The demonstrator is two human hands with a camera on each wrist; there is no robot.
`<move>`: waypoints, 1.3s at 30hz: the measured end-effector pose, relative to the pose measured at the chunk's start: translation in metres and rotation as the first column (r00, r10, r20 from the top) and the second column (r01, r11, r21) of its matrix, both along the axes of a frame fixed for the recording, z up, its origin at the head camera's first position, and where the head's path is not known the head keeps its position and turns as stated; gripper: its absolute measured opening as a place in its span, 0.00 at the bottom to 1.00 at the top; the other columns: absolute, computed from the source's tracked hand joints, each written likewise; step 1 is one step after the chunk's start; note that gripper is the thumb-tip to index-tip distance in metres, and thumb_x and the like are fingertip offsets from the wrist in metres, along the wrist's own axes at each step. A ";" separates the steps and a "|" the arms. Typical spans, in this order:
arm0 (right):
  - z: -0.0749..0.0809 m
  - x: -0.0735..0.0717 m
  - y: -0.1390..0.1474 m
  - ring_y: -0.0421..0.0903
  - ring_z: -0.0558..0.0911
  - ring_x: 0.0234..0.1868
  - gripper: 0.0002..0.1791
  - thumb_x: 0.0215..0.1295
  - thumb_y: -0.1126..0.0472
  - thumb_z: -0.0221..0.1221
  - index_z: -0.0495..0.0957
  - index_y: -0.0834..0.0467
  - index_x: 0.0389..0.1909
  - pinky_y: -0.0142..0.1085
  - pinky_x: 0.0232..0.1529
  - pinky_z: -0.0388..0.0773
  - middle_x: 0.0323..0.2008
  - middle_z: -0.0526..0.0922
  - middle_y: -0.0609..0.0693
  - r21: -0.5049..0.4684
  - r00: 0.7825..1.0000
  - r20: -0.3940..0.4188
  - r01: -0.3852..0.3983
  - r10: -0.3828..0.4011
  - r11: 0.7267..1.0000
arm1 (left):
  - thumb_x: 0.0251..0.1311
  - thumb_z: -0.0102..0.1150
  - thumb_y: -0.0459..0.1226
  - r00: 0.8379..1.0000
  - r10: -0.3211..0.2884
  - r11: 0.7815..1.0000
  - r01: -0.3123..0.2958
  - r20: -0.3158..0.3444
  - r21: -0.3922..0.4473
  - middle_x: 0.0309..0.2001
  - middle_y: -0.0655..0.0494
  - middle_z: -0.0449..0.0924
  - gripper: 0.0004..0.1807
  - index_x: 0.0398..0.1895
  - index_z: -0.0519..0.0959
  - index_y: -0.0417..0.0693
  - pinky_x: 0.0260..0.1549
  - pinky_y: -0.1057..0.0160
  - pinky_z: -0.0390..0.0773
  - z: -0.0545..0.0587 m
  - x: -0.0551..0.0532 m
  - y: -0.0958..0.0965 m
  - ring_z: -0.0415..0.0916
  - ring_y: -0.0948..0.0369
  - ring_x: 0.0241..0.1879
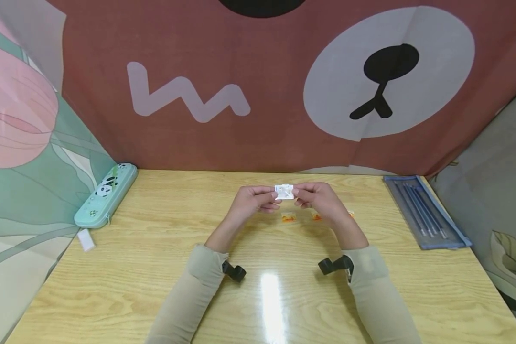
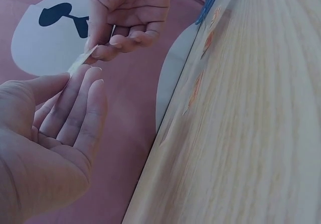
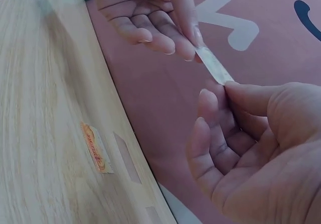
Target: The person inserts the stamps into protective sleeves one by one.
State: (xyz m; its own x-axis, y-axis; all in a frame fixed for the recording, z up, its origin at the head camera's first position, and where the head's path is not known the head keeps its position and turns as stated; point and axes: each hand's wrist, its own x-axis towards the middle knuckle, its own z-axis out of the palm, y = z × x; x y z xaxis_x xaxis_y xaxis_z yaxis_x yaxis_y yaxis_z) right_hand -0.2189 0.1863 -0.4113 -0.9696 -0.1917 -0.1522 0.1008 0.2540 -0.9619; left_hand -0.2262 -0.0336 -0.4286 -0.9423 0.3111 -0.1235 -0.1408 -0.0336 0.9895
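A small white, shiny rectangular piece (image 1: 284, 191) is stretched between both hands above the table's far half; its exact kind cannot be told. My left hand (image 1: 253, 201) pinches its left end between thumb and forefinger. At the opposite end, the right hand (image 1: 322, 198) pinches it the same way. Seen nearly edge-on, the white piece (image 2: 81, 63) also shows in the left wrist view, between the fingertips. Beneath the hands lie small flat pieces with orange print, one (image 1: 288, 217) in the middle, another (image 1: 316, 216) beside the right hand, and a third partly hidden by the right wrist.
A mint pencil case (image 1: 106, 196) with a panda picture lies at the table's left edge, a white tag (image 1: 86, 240) by its lower end. At the right is a blue-edged mesh pouch (image 1: 425, 212) holding several slim sticks. Printed cloth (image 1: 275, 143) stands behind the wooden table (image 1: 155, 267).
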 end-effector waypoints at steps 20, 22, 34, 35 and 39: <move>0.002 0.000 0.004 0.39 0.83 0.35 0.19 0.75 0.57 0.59 0.82 0.70 0.53 0.35 0.43 0.84 0.38 0.87 0.53 0.000 0.998 -0.040 -0.042 0.042 0.999 | 0.66 0.63 0.32 1.000 -0.002 1.000 0.002 -0.003 0.007 0.42 0.32 0.87 0.15 0.52 0.83 0.31 0.45 0.45 0.85 0.000 -0.003 -0.001 0.88 0.62 0.28; 0.002 0.000 0.003 0.40 0.83 0.36 0.19 0.75 0.57 0.58 0.82 0.69 0.53 0.37 0.44 0.84 0.38 0.86 0.53 0.010 0.998 -0.050 -0.049 0.050 0.999 | 0.66 0.63 0.32 1.000 -0.002 1.000 0.002 0.002 0.004 0.41 0.34 0.88 0.14 0.51 0.83 0.31 0.46 0.45 0.86 -0.001 -0.003 -0.002 0.88 0.62 0.28; 0.002 -0.001 0.001 0.41 0.82 0.36 0.17 0.73 0.57 0.60 0.84 0.68 0.50 0.36 0.44 0.83 0.34 0.86 0.49 0.070 0.996 -0.078 -0.027 0.032 0.997 | 0.66 0.64 0.33 1.000 0.002 1.000 -0.002 0.007 0.022 0.40 0.37 0.89 0.15 0.52 0.83 0.31 0.45 0.46 0.86 0.001 -0.002 -0.004 0.88 0.62 0.28; 0.002 -0.001 0.001 0.41 0.82 0.36 0.17 0.72 0.57 0.61 0.84 0.68 0.49 0.37 0.44 0.83 0.33 0.86 0.48 0.068 0.997 -0.074 -0.023 0.028 0.997 | 0.66 0.64 0.33 1.000 0.001 1.000 -0.001 0.006 0.019 0.39 0.37 0.89 0.15 0.51 0.83 0.32 0.45 0.46 0.86 0.001 -0.002 -0.004 0.88 0.62 0.28; 0.002 0.000 0.001 0.43 0.81 0.35 0.17 0.72 0.56 0.62 0.84 0.67 0.48 0.41 0.46 0.83 0.31 0.84 0.49 0.074 0.998 -0.065 -0.015 0.020 0.997 | 0.66 0.64 0.33 1.000 -0.004 1.000 0.004 0.006 0.011 0.38 0.39 0.89 0.14 0.50 0.84 0.32 0.46 0.44 0.85 0.001 -0.002 -0.003 0.88 0.62 0.28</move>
State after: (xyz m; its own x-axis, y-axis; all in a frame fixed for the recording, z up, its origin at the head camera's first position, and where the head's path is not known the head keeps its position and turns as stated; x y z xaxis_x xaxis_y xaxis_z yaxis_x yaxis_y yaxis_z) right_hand -0.2186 0.1869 -0.4089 -0.9745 -0.1995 -0.1030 0.0334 0.3251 -0.9451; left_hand -0.2279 -0.0362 -0.4278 -0.9402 0.3165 -0.1257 -0.1467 -0.0434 0.9882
